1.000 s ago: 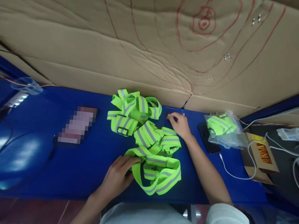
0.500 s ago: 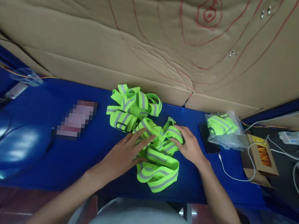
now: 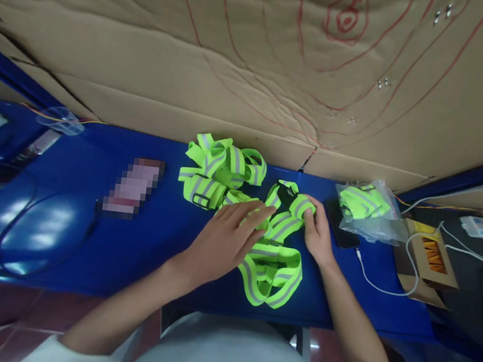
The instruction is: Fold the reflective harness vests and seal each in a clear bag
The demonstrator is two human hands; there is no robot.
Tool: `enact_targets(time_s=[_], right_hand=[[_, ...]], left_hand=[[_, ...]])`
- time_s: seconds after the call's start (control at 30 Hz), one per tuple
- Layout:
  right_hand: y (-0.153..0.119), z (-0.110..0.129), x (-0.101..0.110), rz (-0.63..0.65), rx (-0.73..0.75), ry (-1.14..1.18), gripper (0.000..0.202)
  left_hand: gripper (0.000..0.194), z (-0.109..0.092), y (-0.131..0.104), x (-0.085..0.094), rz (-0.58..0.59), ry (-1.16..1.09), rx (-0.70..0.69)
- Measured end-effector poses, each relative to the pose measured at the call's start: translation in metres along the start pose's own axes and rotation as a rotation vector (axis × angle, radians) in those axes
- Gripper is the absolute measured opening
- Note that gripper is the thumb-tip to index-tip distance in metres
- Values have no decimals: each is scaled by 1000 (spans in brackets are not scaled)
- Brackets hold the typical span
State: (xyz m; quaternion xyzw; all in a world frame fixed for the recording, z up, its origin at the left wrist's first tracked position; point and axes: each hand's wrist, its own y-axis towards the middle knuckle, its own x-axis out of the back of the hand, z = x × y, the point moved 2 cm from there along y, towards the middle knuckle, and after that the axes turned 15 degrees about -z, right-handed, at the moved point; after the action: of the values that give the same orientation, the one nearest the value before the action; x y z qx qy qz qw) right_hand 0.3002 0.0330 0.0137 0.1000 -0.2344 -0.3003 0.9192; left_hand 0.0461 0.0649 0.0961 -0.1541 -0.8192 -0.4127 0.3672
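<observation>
Neon-green reflective straps with grey stripes lie tangled on the blue table [image 3: 137,256]. My right hand [image 3: 319,236] pinches a folded part of a reflective strap [image 3: 302,207], thumb on the near side, beside a black buckle [image 3: 287,193]. My left hand [image 3: 223,243] lies palm down over the middle of the tangle, fingers stretched to the right and touching the strap; what is under the palm is hidden. Toward me, loose strap loops [image 3: 272,277] spread out below the hands. Behind my left hand sits another strap bundle [image 3: 226,165], with a black buckle on its near side.
To the left lies a pixelated flat object [image 3: 134,186]. On the right are a dark phone [image 3: 341,227], a clear bag [image 3: 369,210] with a green strap inside, a white cable [image 3: 370,280] and an open cardboard box [image 3: 431,255]. A cardboard wall [image 3: 150,60] stands behind the table.
Both hands have moved right over the tangle. My right hand's strap part and black buckle now show more clearly. The near loops have shifted right and opened wider. The view has also shifted slightly.
</observation>
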Motion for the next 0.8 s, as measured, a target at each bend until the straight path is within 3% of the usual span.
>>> enact_targets(time_s=[0.17, 0.3, 0.43, 0.53, 0.6, 0.7, 0.8], right_hand=[[-8, 7, 1, 0, -11, 93, 47], [-11, 7, -2, 69, -25, 111, 47], [-7, 6, 0, 65, 16, 84, 47], [-5, 8, 4, 30, 36, 86, 47], [-6, 17, 7, 19, 105, 71, 50], [-8, 40, 10, 24, 321, -56, 76], [-8, 60, 10, 16, 459, -212, 100]], left_hand=[[49, 12, 41, -47, 21, 143, -128], [49, 21, 55, -55, 33, 258, -272], [46, 28, 60, -45, 25, 292, -352], [48, 35, 69, -35, -32, 325, -316], [47, 39, 78, -27, -9, 326, -278], [40, 39, 95, -7, 76, 230, -222], [33, 31, 117, 26, 51, 35, -107]])
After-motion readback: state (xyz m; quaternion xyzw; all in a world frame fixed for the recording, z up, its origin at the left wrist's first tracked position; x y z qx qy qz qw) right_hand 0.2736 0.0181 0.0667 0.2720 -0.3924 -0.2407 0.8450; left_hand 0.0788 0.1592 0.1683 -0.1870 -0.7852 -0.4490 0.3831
